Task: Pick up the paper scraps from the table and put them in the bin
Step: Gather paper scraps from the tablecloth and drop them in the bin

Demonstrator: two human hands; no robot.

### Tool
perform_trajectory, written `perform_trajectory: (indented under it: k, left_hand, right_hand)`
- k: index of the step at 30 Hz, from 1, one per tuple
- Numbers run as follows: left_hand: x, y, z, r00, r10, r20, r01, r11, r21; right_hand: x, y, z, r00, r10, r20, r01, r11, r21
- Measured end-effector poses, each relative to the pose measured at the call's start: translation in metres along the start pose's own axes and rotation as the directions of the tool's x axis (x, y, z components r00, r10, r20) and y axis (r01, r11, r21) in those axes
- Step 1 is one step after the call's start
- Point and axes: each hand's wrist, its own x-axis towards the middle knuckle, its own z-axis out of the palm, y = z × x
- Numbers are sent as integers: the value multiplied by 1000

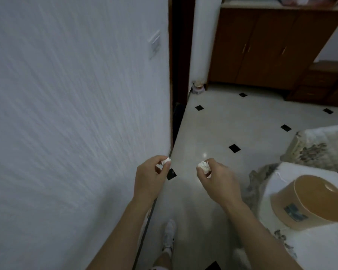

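Note:
My left hand [150, 178] is closed around a small white crumpled paper scrap [165, 161] that pokes out between thumb and fingers. In my right hand [217, 179] sits a larger white crumpled paper scrap [203, 166], pinched at the fingertips. Both hands are held out over the tiled floor, apart from each other. At the right, a tan round container [308, 201] lies tilted on a white-covered table [310, 248], its opening facing up and right. No bin is clearly in view.
A white textured wall [76, 114] fills the left side, with a switch plate [154, 44]. Ahead, pale floor tiles with black diamonds [222, 129] lead to brown cabinets [265, 45]. A floral-covered seat [318, 147] stands at the right. My shoe [169, 234] shows below.

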Motion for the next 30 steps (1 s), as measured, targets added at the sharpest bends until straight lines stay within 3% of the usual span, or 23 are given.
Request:
perform_trajectory:
  k: [11, 19, 24, 30]
  left_hand:
    - [219, 7, 87, 961, 168, 218, -153, 985, -81]
    - [290, 47, 178, 861, 296, 414, -242, 954, -180]
    - [312, 79, 251, 759, 386, 525, -323, 922, -212]
    - [322, 138, 356, 559, 499, 662, -415, 860, -298]
  right_hand:
    - [183, 19, -7, 965, 178, -191, -193, 979, -61]
    - [226, 82, -29, 877, 360, -319, -398, 915, -61]
    - [238, 132, -46, 784, 469, -407, -530, 847, -46]
    - [244, 196, -77, 588, 605, -537, -689, 722, 59]
